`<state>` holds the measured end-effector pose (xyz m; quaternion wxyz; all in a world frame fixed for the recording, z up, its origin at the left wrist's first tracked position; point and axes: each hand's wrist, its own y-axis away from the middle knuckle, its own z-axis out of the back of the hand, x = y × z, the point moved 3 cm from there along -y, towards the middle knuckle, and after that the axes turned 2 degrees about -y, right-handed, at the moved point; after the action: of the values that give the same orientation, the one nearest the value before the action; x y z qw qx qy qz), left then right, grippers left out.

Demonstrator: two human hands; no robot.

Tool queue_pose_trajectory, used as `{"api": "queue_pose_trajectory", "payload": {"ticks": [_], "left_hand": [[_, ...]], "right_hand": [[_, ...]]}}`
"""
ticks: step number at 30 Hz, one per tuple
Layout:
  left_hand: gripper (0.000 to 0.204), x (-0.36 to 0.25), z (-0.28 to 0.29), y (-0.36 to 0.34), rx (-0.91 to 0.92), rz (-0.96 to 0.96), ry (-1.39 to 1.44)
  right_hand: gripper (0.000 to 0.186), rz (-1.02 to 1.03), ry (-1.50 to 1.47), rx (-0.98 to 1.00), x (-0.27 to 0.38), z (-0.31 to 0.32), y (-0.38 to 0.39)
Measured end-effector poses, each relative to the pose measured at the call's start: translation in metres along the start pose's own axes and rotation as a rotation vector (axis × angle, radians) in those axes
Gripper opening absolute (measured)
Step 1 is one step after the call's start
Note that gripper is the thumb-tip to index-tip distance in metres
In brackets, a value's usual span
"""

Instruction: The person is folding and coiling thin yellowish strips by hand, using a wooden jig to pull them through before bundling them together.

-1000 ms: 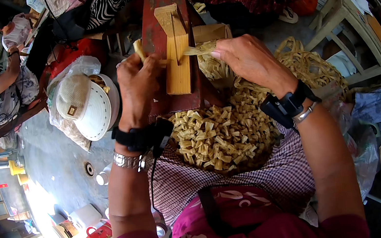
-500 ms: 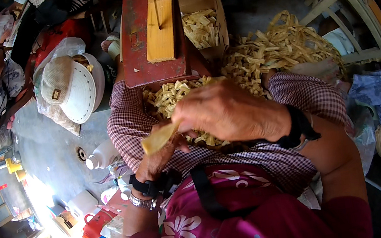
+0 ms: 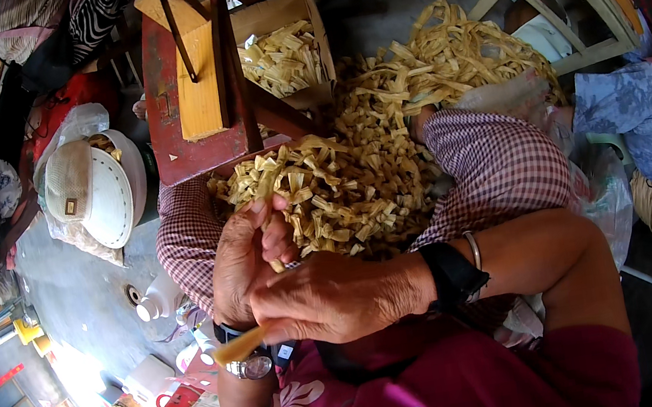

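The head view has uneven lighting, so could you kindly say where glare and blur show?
Head view: glare bleaches the floor at lower left; the strip at the right hand looks smeared; the folded pieces look crisper; corners fall to black.

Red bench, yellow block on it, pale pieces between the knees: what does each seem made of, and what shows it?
Bench: probably painted wood, its red chipped. Block: apparently smooth wood, faintly grained. Pieces: perhaps dried leaf, fairly matt, creased lengthwise.

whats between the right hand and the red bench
Between the right hand and the red bench, the head view shows the left hand, pinching a pale strip, then part of the heap of short folded pieces.
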<state>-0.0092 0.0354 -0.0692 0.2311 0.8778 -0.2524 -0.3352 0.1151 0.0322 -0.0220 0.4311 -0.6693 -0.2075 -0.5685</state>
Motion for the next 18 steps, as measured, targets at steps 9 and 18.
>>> {"api": "queue_pose_trajectory", "payload": {"ticks": [9, 18], "left_hand": [[0.017, -0.006, -0.010, 0.023, -0.081, -0.227, -0.507], [0.009, -0.030, -0.027, 0.043, -0.418, -1.150, -1.707]], "right_hand": [[0.018, -0.018, 0.298, -0.538, -0.029, 0.043, -0.010], [0.013, -0.001, 0.543, -0.202, -0.044, 0.037, -0.016]]}}
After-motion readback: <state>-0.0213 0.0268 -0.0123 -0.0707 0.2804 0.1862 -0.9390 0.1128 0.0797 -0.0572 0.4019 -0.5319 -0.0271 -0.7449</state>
